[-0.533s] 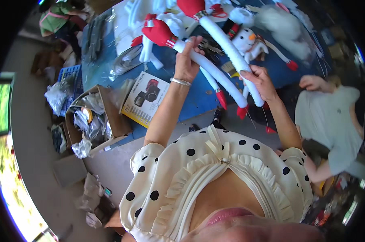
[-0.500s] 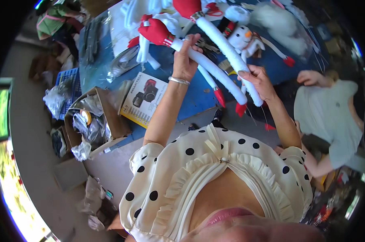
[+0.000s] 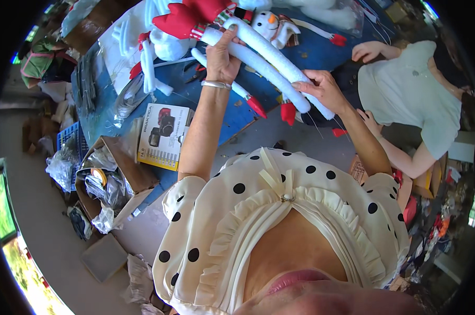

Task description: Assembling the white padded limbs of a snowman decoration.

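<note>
Two long white plush limbs with red mitten ends lie side by side in my hands, slanting from upper left to lower right. My left hand is closed round the left plush limb, just below its red mitten. My right hand pinches the right plush limb near its lower end. Thin wires stick out of the lower ends. The second red mitten overlaps the first. Beyond them, a snowman plush with an orange nose rests on the blue table.
A camera box stands at the table's near left edge, beside an open carton of plastic bags. Pliers and more white limbs with red ends lie about the table. To the right sits a person in a pale shirt; another person works at far left.
The two plush limbs have come closer together, and their mittens now overlap. Both hands keep their hold. My view has swung, so the table contents appear shifted.
</note>
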`<state>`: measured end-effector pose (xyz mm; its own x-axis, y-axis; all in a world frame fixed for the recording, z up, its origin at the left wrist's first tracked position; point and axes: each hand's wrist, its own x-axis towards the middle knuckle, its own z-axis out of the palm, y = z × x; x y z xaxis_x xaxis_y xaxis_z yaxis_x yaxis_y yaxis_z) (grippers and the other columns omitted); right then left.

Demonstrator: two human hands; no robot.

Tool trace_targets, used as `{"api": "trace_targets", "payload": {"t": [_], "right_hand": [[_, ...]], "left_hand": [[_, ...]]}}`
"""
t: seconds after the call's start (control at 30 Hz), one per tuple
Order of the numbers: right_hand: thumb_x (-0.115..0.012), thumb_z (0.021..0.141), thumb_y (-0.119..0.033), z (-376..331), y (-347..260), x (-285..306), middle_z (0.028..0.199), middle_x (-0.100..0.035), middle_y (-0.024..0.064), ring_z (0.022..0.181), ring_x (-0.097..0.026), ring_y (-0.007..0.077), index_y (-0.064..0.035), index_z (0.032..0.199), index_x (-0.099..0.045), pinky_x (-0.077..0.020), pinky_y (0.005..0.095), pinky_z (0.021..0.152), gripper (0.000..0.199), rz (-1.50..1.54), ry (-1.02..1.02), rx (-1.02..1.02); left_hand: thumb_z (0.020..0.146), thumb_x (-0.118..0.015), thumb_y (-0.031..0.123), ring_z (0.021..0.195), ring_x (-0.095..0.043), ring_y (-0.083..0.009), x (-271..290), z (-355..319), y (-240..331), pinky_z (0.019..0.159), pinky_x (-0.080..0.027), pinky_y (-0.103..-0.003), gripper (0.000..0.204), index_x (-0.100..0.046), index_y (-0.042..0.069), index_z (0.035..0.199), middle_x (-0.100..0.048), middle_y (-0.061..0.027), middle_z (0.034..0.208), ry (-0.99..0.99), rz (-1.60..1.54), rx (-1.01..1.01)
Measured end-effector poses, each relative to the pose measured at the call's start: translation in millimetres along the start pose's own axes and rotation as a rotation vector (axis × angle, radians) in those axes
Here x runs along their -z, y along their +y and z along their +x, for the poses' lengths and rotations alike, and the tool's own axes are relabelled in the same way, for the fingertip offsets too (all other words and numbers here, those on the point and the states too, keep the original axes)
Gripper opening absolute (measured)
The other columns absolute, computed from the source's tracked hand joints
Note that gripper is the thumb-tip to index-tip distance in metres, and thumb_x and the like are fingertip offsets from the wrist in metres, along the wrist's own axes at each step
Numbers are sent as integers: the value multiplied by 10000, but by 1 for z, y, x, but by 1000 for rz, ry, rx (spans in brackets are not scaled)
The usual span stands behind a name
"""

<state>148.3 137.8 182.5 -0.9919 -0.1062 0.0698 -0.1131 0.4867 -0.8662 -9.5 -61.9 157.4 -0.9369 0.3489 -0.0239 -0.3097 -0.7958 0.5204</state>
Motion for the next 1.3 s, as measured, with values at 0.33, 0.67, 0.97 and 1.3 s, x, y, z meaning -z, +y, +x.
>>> {"api": "trace_targets", "payload": {"t": [0.33, 0.67, 0.97, 1.3], "right_hand": [[-669, 836, -205, -19, 13, 52, 734, -611, 20, 618, -518, 51, 11, 937, -657, -425, 202, 568, 239, 411, 5, -156], [-662, 840, -231, -28, 53, 90, 781, -617, 52, 636, -554, 77, 22, 1023, -615, -461, 207, 607, 315, 753, -24, -252], [-669, 835, -247, -42, 59, 96, 788, -621, 48, 633, -555, 77, 6, 989, -616, -451, 207, 586, 301, 615, 52, -279], [-659, 845, -265, -53, 62, 93, 812, -621, 48, 658, -554, 81, 2, 1005, -605, -452, 212, 593, 316, 645, 83, -279]], "left_hand": [[819, -696, 158, 716, -521, -133, -24, 9, -41, 696, -488, -332, 285, -567, 8, 1023, -605, -109, 930, -92, -27, 117], [857, -623, 245, 764, -510, -176, -48, 3, -67, 759, -479, -369, 333, -472, 42, 1073, -518, -111, 933, -104, -117, 270], [907, -544, 271, 759, -513, -205, -38, 19, -93, 817, -472, -415, 232, -491, 91, 1042, -500, -102, 910, -143, -209, 279], [888, -528, 491, 653, -464, -146, -45, 25, -109, 605, -449, -332, 481, -374, 93, 1111, -463, -85, 929, -139, -220, 257]]}}
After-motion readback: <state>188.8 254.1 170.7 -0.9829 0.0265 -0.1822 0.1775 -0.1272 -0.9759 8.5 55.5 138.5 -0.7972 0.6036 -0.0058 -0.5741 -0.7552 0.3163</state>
